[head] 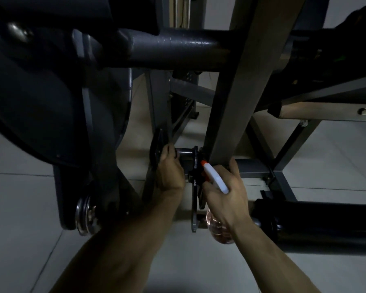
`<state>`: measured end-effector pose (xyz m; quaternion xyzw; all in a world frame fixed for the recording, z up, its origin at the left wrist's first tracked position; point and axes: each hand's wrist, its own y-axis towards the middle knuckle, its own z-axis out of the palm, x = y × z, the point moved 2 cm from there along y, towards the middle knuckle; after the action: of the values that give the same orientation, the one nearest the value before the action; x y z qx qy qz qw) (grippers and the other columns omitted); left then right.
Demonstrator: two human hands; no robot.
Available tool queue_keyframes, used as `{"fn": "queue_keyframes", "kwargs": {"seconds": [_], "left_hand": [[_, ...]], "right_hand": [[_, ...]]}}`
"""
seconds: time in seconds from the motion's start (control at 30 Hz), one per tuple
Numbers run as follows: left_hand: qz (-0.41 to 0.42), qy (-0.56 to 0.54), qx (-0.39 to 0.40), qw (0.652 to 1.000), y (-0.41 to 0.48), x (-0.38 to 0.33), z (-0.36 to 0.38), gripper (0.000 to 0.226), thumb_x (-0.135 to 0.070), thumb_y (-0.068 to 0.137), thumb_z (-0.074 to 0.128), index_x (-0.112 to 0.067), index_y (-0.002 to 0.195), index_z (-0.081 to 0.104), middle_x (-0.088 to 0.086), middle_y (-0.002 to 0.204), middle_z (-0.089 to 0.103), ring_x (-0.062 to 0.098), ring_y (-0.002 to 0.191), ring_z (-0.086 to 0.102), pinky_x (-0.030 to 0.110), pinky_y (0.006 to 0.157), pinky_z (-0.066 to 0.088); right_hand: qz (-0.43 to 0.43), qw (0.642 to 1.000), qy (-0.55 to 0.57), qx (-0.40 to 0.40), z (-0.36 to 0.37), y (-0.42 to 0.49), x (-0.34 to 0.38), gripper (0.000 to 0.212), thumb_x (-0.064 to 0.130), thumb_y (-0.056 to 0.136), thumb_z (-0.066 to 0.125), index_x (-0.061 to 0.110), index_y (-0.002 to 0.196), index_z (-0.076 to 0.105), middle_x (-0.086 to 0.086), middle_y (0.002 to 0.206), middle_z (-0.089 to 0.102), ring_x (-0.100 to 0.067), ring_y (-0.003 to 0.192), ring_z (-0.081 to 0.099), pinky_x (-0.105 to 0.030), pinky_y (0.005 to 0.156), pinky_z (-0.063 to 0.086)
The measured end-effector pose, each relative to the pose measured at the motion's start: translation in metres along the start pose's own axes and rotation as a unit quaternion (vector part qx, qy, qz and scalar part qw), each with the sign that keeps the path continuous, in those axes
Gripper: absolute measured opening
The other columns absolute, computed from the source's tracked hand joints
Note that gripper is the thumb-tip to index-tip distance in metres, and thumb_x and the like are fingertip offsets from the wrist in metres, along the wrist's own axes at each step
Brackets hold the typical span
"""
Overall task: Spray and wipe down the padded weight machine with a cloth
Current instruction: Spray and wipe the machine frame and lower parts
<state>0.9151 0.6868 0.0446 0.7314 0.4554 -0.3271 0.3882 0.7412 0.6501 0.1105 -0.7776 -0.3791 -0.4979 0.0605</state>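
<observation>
Pale floor tiles (30, 208) lie under the dim grey weight machine (237, 81), whose slanted beam runs from 1 o'clock down to centre. Your right hand (226, 195) is wrapped round the spray bottle (215, 176), nozzle aimed toward 11 o'clock at the pivot bar (183, 154) by the beam's foot. Your left hand (169, 170) curls its fingers against that bar. Whether a cloth lies under them is too dark to tell. Judged progress: low frame work is in hand. The black padded roller (325, 223) at 4 o'clock shows no sign of wiping, so treat it as remaining.
</observation>
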Motion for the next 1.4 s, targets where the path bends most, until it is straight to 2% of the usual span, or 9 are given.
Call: {"fn": "queue_keyframes", "kwargs": {"seconds": [0.13,0.37,0.47,0.57,0.73,0.83,1.03,1.23,1.4], "left_hand": [[-0.159,-0.081,-0.022,0.984,0.021,-0.007,0.0,0.037,-0.022,0.106,0.049,-0.016,0.142,0.058,0.017,0.133,0.064,0.035,0.123,0.06,0.042,0.101,0.05],[-0.244,-0.181,-0.015,0.952,-0.023,-0.024,0.01,0.028,-0.019,0.106,0.048,-0.012,0.126,0.067,0.008,0.119,0.068,0.024,0.114,0.063,0.032,0.089,0.046],[-0.363,-0.271,-0.074,0.888,0.001,-0.025,0.019,0.031,-0.021,0.108,0.044,-0.004,0.126,0.063,0.01,0.106,0.066,0.021,0.095,0.063,0.03,0.08,0.046],[-0.409,-0.32,0.015,0.854,0.017,-0.001,0.017,0.04,-0.025,0.108,0.038,-0.005,0.138,0.054,0.012,0.132,0.064,0.026,0.11,0.068,0.037,0.088,0.059],[-0.341,-0.249,-0.082,0.903,0.034,0.008,0.02,0.033,-0.032,0.104,0.046,-0.015,0.123,0.067,0.007,0.117,0.07,0.028,0.105,0.067,0.044,0.097,0.055],[-0.286,-0.164,-0.053,0.943,-0.005,-0.003,0.01,0.026,-0.026,0.107,0.045,-0.015,0.116,0.067,0.002,0.107,0.067,0.02,0.101,0.064,0.037,0.088,0.052],[-0.341,-0.205,-0.127,0.909,0.019,-0.012,-0.01,0.033,-0.024,0.108,0.044,-0.006,0.128,0.064,0.016,0.119,0.068,0.031,0.111,0.065,0.04,0.097,0.053],[-0.196,-0.033,0.036,0.979,-0.018,-0.003,-0.003,0.026,-0.017,0.105,0.05,-0.012,0.126,0.066,0.011,0.121,0.067,0.029,0.117,0.062,0.033,0.093,0.047],[-0.424,-0.09,0.057,0.899,-0.016,0.045,0.015,0.041,-0.03,0.11,0.035,-0.01,0.141,0.053,0.014,0.135,0.058,0.031,0.117,0.06,0.035,0.085,0.048]], "right_hand": [[0.004,1.0,0.006,0.011,0.0,0.001,0.002,0.027,0.017,0.087,0.069,0.037,0.105,0.069,0.009,0.148,0.044,0.001,0.092,0.059,-0.022,0.071,0.054],[0.002,1.0,0.001,0.013,-0.001,0.0,0.004,0.029,0.015,0.087,0.07,0.036,0.108,0.071,0.008,0.145,0.047,0.002,0.094,0.058,-0.016,0.072,0.049],[-0.001,1.0,-0.013,0.028,-0.005,0.001,0.003,0.03,0.014,0.088,0.07,0.039,0.105,0.068,0.009,0.14,0.05,0.002,0.091,0.058,-0.013,0.068,0.047],[0.009,0.999,-0.021,0.033,-0.008,-0.001,0.006,0.026,0.014,0.089,0.069,0.035,0.105,0.068,0.011,0.139,0.05,0.001,0.087,0.058,-0.013,0.066,0.043],[0.006,0.999,-0.018,0.034,-0.01,0.0,0.006,0.026,0.017,0.087,0.068,0.038,0.102,0.068,0.017,0.142,0.046,-0.002,0.089,0.059,-0.025,0.069,0.051],[0.007,0.999,-0.011,0.029,-0.009,-0.002,0.006,0.031,0.016,0.087,0.067,0.042,0.105,0.067,0.019,0.141,0.046,0.0,0.094,0.059,-0.019,0.07,0.049],[0.006,0.998,-0.038,0.052,-0.011,0.0,0.006,0.028,0.019,0.089,0.07,0.041,0.105,0.064,0.017,0.141,0.046,0.001,0.089,0.057,-0.016,0.065,0.045],[0.002,0.999,-0.017,0.036,-0.01,-0.003,0.006,0.024,0.017,0.087,0.071,0.037,0.099,0.064,0.018,0.135,0.047,0.001,0.09,0.057,-0.013,0.064,0.046],[-0.017,0.997,-0.056,0.045,-0.011,0.001,-0.001,0.019,0.018,0.088,0.07,0.033,0.097,0.063,0.014,0.13,0.05,-0.003,0.086,0.058,-0.017,0.064,0.047]]}}
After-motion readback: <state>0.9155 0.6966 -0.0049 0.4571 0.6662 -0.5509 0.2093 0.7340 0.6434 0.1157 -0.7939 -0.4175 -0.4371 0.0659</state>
